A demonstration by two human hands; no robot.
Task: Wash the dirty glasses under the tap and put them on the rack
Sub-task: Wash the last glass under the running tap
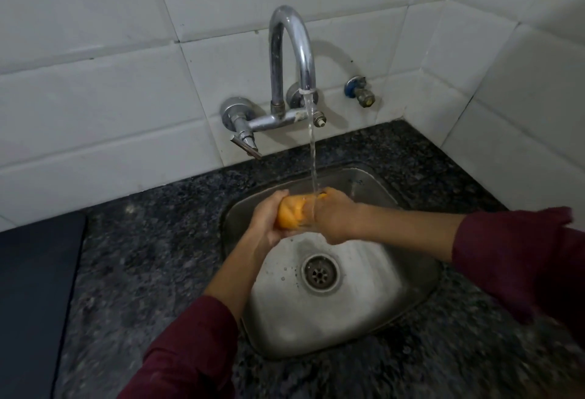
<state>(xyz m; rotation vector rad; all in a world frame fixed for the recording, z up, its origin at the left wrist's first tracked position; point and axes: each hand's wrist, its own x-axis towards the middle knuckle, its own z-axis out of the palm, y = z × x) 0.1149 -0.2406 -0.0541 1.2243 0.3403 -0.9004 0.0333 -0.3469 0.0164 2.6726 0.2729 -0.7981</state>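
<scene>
Glass (292,212), orange-smeared, lying sideways over the sink's (364,329) rear edge under running tap (292,50); left hand (266,224) and right hand (335,219) wrap it; wet grip risks slipping.

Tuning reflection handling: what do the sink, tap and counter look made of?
Sink: looks like stainless steel with a brushed, dull sheen, marked by water spots.
Tap: chrome-plated metal by its mirror-like highlights, with some whitish spotting, perhaps limescale.
Counter: dark speckled stone, probably polished granite, though a look-alike composite cannot be ruled out.
</scene>
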